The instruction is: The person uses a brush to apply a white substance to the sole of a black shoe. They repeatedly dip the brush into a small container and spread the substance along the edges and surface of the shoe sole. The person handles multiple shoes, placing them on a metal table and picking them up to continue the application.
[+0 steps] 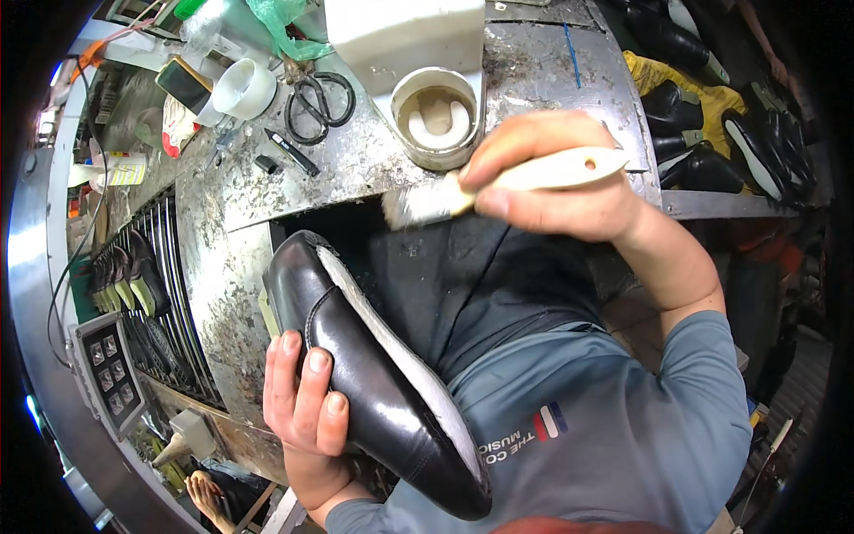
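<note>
Your left hand (307, 414) grips a shoe (378, 360); your right hand (583, 212) pinches a brush (538, 173), a pot (429, 158) just beyond it. Apparently a brushing step; the next move likely calls for a steady shoe.

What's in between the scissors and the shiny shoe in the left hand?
In the head view, a black pen lies between the scissors and the shoe, on the stained worktable.
</note>
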Motion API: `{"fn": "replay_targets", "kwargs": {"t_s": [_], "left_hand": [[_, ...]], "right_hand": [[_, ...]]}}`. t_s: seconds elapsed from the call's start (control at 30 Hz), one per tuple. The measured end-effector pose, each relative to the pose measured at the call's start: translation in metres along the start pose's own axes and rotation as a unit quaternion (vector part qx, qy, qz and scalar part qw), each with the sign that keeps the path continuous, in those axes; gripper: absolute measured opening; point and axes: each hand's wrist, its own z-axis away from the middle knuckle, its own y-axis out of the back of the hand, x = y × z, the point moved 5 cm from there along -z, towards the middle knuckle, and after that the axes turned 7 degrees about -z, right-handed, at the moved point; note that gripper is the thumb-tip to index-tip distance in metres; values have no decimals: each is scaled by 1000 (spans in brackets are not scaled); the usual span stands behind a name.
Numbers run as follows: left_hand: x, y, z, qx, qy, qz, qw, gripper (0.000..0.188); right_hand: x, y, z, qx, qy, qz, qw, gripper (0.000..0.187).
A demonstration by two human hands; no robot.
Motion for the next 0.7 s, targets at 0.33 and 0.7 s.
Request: {"fn": "replay_targets", "kwargs": {"t_s": [0.33,0.7], "left_hand": [[6,16,2,-67,28,12,997,41],[4,20,3,-67,46,14,997,35]], "right_hand": [[-18,-49,-11,26,117,-101,988,17],[-24,-53,-20,-43,91,-139,985,12]]}}
